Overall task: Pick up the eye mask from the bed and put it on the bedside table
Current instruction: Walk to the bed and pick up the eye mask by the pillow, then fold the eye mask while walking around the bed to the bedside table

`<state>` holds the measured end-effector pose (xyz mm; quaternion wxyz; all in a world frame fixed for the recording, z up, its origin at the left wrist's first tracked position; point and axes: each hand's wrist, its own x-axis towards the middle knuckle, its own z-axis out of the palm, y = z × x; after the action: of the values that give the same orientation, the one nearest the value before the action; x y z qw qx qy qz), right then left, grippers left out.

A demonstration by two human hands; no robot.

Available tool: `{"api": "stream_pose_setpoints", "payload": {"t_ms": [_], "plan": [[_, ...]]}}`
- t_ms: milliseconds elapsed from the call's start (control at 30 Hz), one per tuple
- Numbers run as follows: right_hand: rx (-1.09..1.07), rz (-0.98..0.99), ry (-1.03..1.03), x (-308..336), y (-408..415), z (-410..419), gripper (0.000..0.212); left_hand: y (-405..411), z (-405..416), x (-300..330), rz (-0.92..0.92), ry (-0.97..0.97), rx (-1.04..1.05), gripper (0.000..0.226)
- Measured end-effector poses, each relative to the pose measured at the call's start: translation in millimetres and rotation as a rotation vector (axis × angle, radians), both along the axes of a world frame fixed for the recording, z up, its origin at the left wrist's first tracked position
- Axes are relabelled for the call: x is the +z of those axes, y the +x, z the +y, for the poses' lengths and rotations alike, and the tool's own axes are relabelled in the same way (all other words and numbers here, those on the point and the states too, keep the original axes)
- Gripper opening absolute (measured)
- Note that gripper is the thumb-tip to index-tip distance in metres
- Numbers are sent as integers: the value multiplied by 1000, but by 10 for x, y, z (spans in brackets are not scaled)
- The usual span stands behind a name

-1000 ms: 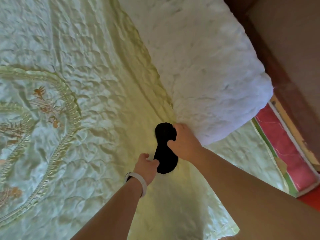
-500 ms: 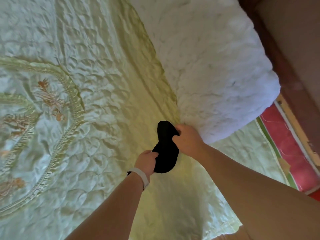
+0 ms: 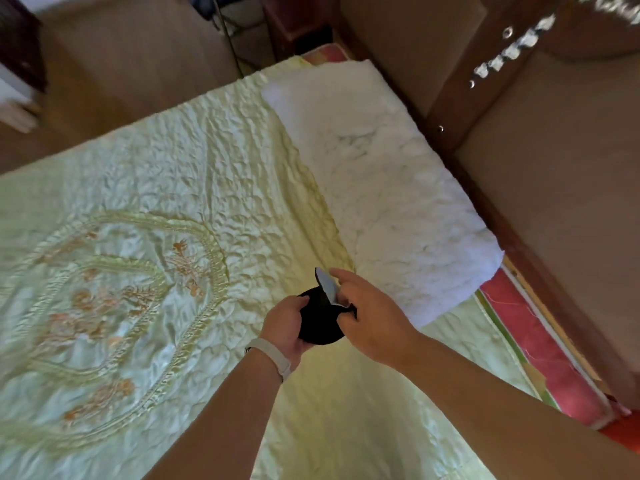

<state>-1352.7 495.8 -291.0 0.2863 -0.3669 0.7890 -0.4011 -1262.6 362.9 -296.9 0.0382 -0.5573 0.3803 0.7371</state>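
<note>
The black eye mask (image 3: 320, 320) is lifted off the bed and folded, with a pale inner side showing at its top. My left hand (image 3: 285, 325), with a white band on its wrist, grips the mask's left side. My right hand (image 3: 372, 322) pinches its right side between thumb and fingers. Both hands hover over the pale green quilted bedspread (image 3: 156, 237), just in front of the white fluffy pillow (image 3: 391, 202). No bedside table is clearly in view.
A brown padded headboard (image 3: 554, 188) with a dark wooden frame runs along the right. A red mattress edge (image 3: 540, 344) shows beside the bedspread. Beyond the bed's far side lie a brown floor (image 3: 121, 71) and dark furniture (image 3: 20, 39).
The mask has come up off the bedspread and folded over, held in both hands. The view has pulled back and up, so the whole pillow, the headboard and the floor now show.
</note>
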Motion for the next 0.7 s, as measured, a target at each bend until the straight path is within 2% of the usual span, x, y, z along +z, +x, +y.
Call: {"api": "stream_pose_setpoints", "payload": {"t_ms": [67,200,300,367,500,633,700], "plan": [[41,66,-64,299,45,13,28,-7,36,283,49,-9,-1,24],[89,187,-53,737,152,90,13,57,120,765,101,-38,-8,21],[145,234,-29,946,285,99,21,193,168,1013,90,-42,21,21],[179,264,3,1033,371,97,18,282,178,1127,75,-33,15,21],[219,335,57,1128,581,115,29,496,212,1322,98,-24,0,9],[245,403,55,1238,839,130,32,692,265,1372,29,-82,-27,26],[263,440,20,1293,976,152,30,855,265,1403,74,-100,-63,31]]}}
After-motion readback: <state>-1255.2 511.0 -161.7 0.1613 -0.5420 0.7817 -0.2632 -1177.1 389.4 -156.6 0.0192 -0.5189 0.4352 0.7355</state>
